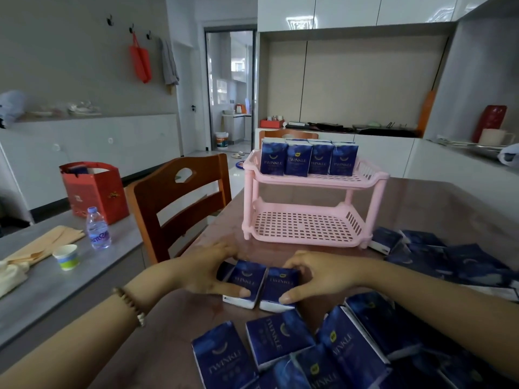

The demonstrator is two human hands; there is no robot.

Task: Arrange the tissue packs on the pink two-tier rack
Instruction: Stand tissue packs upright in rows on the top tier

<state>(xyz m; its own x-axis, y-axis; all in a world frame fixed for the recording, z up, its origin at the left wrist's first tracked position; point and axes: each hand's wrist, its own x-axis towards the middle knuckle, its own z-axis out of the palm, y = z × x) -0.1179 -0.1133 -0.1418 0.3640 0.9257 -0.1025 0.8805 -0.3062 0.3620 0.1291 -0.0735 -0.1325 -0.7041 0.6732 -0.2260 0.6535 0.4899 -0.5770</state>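
Note:
The pink two-tier rack [314,237] stands on the brown table, a little beyond my hands. Several dark blue tissue packs [309,160] stand upright in a row on its top tier; the bottom tier holds nothing. Two blue tissue packs [262,284] lie side by side on the table in front of the rack. My left hand [205,272] grips the left pack and my right hand [317,276] grips the right one, pressing them together. Many more loose tissue packs [337,349] lie scattered near me and to the right.
A wooden chair [179,197] stands at the table's left side. On a grey side table to the left are a water bottle [97,228], a paper cup [66,256] and a red gift bag [92,189]. A white counter runs behind the rack.

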